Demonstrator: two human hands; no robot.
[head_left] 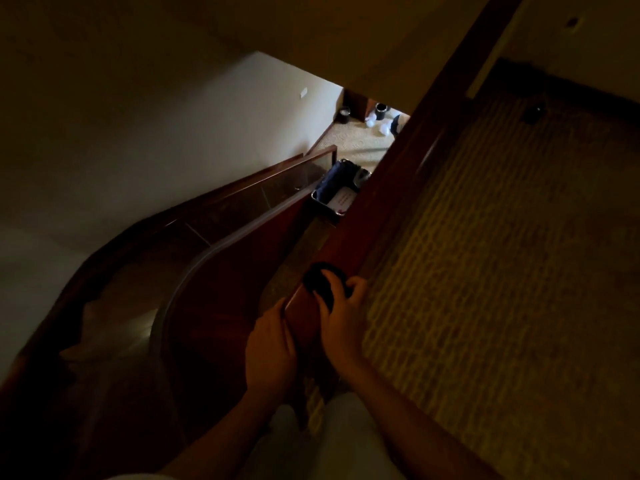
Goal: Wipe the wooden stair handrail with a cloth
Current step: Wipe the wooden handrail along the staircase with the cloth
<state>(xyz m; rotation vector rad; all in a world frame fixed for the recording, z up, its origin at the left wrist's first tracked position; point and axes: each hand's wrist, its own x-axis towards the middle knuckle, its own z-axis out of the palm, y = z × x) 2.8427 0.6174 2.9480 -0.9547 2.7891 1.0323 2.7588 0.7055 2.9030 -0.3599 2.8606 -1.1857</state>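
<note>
1. At the top of a dim stairwell, looking steeply down: the broad reddish-brown wooden handrail (pixel 388 174) runs diagonally from bottom centre to top right.
2. The dark wadded cloth (pixel 320 282) sits on top of the handrail at its near end, just ahead of both hands.
3. Right hand (pixel 341 317): fingers curled over the cloth and clamped on it, thumb on the right side, cloth held down against the rail top. Firm closed grip, only the cloth in it.
4. Left hand (pixel 272 344): on the left edge of the handrail, just behind the cloth and apart from it. Thumb lies along the top edge, fingers wrap down over the side. Closed hold on the rail; fingertips are hidden behind the edge.
5. Both forearms come in from the bottom of the frame. Pale clothing (pixel 339 427) shows between them.
6. Right of the rail: yellowish patterned carpet (pixel 485 271), very dark, detail poor.
7. Left of the rail: curved clear glass panel (pixel 207 251) with a pale edge follows the stair down. A dark curved wooden trim (pixel 104 251) runs along the white wall (pixel 173 150).
8. Lower floor, lit: a metal tray (pixel 317 199) holds dark blue fabric and a white sheet with red marks, and is partly hidden by the handrail.
9. Farther back on the beige floor: two black cylindrical bins (pixel 381 110) and some white round objects (pixel 377 126). Too small to identify.
</note>
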